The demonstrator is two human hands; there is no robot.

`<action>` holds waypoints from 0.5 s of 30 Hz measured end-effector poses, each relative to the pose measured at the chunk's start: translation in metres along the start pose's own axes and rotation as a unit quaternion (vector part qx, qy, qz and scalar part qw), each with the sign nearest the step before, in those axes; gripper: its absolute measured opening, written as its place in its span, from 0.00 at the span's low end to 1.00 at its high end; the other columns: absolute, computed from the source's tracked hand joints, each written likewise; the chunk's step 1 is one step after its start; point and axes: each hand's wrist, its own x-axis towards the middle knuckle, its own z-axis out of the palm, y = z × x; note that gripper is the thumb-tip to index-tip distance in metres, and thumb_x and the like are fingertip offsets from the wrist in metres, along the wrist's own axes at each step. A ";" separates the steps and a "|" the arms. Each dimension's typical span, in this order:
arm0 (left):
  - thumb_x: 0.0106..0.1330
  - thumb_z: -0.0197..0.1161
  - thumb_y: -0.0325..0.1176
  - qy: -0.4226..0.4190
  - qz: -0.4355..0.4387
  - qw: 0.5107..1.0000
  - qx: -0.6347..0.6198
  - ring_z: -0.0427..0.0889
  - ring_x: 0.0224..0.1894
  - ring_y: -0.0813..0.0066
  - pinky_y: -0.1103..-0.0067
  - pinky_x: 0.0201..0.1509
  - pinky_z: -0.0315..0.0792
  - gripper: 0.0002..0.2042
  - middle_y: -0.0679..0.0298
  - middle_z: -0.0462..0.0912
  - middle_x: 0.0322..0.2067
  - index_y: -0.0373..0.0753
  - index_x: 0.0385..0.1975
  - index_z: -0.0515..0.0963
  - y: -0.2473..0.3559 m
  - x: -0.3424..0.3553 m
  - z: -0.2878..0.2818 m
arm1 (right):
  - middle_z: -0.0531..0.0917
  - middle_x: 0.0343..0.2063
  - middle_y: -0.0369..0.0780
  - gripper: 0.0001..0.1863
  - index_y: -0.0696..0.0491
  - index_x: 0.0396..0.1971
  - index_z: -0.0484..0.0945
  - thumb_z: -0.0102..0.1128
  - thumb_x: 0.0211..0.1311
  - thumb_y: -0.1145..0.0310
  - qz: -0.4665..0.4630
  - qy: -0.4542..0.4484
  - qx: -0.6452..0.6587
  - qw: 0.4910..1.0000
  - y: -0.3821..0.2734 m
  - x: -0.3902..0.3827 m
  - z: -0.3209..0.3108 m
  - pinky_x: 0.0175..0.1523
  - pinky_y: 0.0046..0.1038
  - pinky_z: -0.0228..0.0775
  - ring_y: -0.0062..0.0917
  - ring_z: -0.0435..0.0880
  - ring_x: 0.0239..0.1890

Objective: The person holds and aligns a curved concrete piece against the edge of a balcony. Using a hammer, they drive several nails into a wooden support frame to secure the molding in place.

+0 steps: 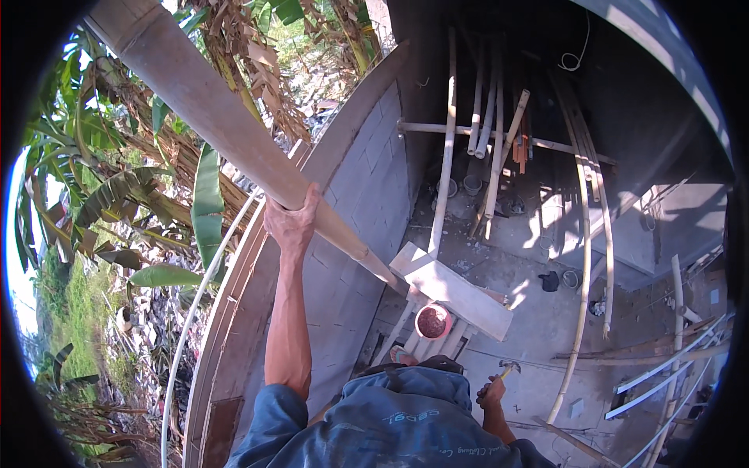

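A thick bamboo pole (207, 109) slants from the upper left down toward the middle of the view. My left hand (292, 221) grips it from below, fingers curled against its side. Low on my right, my right hand (491, 392) is closed around a hammer (509, 367), held away from the pole. Ahead of my body, a pink bucket (445, 332) with brown, lumpy contents stands on wooden slats. Just beyond it lies a pale board (460, 295), near the pole's lower end.
A grey block wall (351, 183) curves along my left, with banana plants (207, 203) and scattered litter outside. Several bamboo poles (446, 156) stand or cross in the shaded room below. A long curved pole (581, 288) and metal strips (663, 382) are at the right.
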 end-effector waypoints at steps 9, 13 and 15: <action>0.51 0.73 0.49 0.001 -0.036 0.999 0.010 0.84 0.45 0.59 0.65 0.53 0.73 0.29 0.56 0.85 0.39 0.37 0.48 0.75 0.014 -0.005 0.000 | 0.63 0.12 0.35 0.12 0.54 0.35 0.69 0.44 0.66 0.60 0.049 0.011 0.006 0.999 0.035 0.005 -0.029 0.16 0.31 0.57 0.25 0.64 0.11; 0.51 0.72 0.52 -0.011 -0.046 0.999 0.010 0.84 0.45 0.58 0.66 0.54 0.73 0.31 0.55 0.84 0.40 0.37 0.49 0.74 0.012 -0.004 -0.005 | 0.64 0.11 0.36 0.12 0.56 0.33 0.70 0.44 0.65 0.62 0.054 0.011 0.025 0.998 0.055 0.002 -0.046 0.16 0.31 0.56 0.25 0.63 0.10; 0.51 0.72 0.51 -0.006 -0.038 0.999 0.011 0.83 0.46 0.58 0.66 0.54 0.73 0.31 0.55 0.84 0.41 0.37 0.50 0.74 0.012 -0.005 -0.006 | 0.65 0.12 0.36 0.13 0.57 0.32 0.71 0.44 0.65 0.62 0.058 0.018 0.044 0.997 0.065 -0.003 -0.055 0.16 0.30 0.55 0.25 0.63 0.10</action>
